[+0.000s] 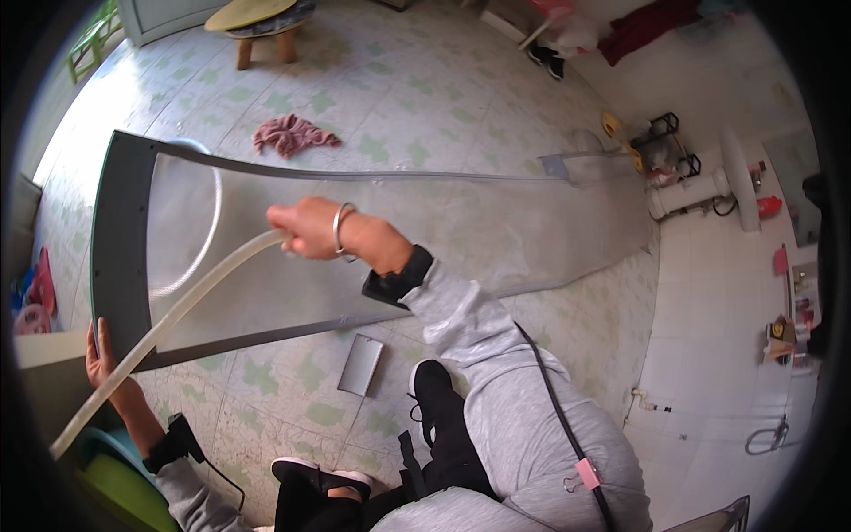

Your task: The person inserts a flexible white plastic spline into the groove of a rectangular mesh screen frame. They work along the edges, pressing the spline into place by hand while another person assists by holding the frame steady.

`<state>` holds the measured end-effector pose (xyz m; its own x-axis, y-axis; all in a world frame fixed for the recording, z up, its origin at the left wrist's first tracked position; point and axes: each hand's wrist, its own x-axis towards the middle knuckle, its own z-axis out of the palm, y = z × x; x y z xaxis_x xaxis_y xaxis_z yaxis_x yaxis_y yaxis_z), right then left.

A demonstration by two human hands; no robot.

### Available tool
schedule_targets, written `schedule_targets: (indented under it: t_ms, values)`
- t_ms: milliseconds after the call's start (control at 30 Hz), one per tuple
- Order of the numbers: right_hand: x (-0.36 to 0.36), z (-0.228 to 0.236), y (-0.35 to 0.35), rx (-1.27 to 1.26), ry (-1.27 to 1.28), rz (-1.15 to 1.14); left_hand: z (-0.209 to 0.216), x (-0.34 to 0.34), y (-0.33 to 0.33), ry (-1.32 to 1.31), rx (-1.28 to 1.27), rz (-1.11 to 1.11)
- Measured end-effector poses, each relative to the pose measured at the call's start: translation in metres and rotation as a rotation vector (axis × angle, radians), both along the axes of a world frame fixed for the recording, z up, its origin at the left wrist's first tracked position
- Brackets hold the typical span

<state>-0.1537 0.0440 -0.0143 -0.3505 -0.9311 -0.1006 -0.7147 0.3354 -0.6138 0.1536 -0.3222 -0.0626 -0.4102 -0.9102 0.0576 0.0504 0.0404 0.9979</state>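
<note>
A long grey mesh screen [461, 226] stretches from the left across the tiled floor toward the right wall, with a wide dark strip [121, 239] at its left end. My right hand [312, 229] is closed round a pale, clear hose [182, 309], held above the mesh. From that fist the hose runs down to the lower left. My left hand [108, 368] grips the near corner of the dark strip, its fingers along the outer edge; part of the hand is behind the hose. A curved, whitish section of tubing [215, 208] shows at the mesh's left part.
A crumpled pink cloth [292, 135] lies beyond the screen. Near my feet sits a small grey rectangular tray [361, 364]. Green and blue basins [120, 496] stand at the lower left. A low wooden stool [261, 27] is at the back, a white pedestal basin [709, 191] at the right.
</note>
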Motion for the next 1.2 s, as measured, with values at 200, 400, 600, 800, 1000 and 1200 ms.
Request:
schedule_targets:
  t_ms: [200, 400, 600, 800, 1000, 1200]
  values:
    - [0.023, 0.021, -0.002, 0.278, -0.315, 0.061, -0.010, 0.006, -0.011, 0.041, 0.043, -0.045]
    - [0.015, 0.007, 0.003, 0.410, -0.090, 0.163, 0.021, -0.010, 0.028, -0.051, -0.089, 0.046]
    - [-0.022, 0.009, 0.017, 0.153, 0.230, -0.130, 0.041, -0.021, 0.051, -0.005, -0.070, 0.067]
    - [-0.040, 0.033, 0.018, -0.209, 0.428, -0.379, 0.048, -0.024, 0.057, -0.030, -0.036, 0.070]
    - [-0.038, 0.035, 0.020, -0.220, 0.352, -0.382, 0.052, -0.026, 0.062, 0.028, -0.027, 0.052]
    - [-0.021, 0.033, 0.013, -0.111, -0.070, -0.262, 0.052, -0.029, 0.061, -0.044, -0.082, 0.078]
